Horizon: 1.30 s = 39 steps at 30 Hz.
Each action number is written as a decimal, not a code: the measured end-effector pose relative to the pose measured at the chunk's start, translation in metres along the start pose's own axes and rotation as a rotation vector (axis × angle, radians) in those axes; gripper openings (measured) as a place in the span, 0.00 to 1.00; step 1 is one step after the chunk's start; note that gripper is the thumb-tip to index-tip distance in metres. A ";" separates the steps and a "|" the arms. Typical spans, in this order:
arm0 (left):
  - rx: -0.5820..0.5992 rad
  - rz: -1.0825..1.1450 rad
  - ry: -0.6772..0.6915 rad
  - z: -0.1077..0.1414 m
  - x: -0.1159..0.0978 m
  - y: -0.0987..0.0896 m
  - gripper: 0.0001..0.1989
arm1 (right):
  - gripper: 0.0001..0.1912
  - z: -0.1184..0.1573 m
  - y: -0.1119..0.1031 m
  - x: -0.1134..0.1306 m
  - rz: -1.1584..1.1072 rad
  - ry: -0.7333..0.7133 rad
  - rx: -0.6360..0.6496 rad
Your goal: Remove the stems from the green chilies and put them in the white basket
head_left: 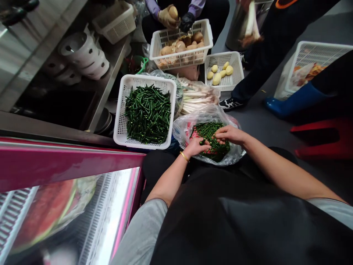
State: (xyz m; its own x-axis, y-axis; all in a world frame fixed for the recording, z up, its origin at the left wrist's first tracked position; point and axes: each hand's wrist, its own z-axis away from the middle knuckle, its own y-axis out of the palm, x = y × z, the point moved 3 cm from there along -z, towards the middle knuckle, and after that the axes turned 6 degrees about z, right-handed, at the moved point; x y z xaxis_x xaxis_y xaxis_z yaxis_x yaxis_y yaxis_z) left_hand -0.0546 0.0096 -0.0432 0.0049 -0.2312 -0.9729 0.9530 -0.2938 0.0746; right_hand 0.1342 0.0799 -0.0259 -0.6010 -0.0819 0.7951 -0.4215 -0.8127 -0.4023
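Observation:
My left hand [195, 146], with a gold bangle at its wrist, is closed around dark green chili peppers over a clear plastic bag [235, 156]. My right hand [230, 134] is just to the right, its fingertips pinched together; what sits between them is too small to make out. Below both hands, the open bag holds a heap of thin green bits [209, 129] that look like chili stems, with something red and white beneath. To the left, a white basket [117, 125] holds a pile of whole green chili peppers [149, 114].
Scallions [197, 97] lie beyond the bag. A co-worker's gloved hands [168, 18] hold a potato above a potato basket [180, 59]; peeled potatoes sit in another basket [238, 73]. At right are a person's legs, a blue boot [298, 99] and a red stool [317, 129]. A glass-topped case [110, 206] stands left.

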 end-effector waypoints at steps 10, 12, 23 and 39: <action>-0.100 0.923 -0.217 -0.002 -0.003 -0.024 0.16 | 0.22 -0.090 0.006 0.028 1.041 0.183 -0.189; -0.144 0.910 -0.272 -0.003 0.003 -0.020 0.17 | 0.23 -0.079 0.008 0.028 1.051 0.163 -0.213; -0.363 0.731 -0.460 -0.005 0.022 -0.014 0.13 | 0.21 -0.083 0.020 0.024 1.060 0.176 -0.234; -0.436 0.271 -0.310 -0.005 0.031 -0.006 0.09 | 0.18 -0.005 0.067 0.038 0.817 0.056 -0.266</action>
State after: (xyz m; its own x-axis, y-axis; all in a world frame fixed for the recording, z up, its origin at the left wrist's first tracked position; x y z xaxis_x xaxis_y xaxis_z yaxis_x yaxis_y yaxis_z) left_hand -0.0588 0.0087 -0.0749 0.2390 -0.5239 -0.8176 0.9669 0.2063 0.1504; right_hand 0.0800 0.0250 -0.0250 -0.8148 -0.5479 0.1895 0.0164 -0.3484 -0.9372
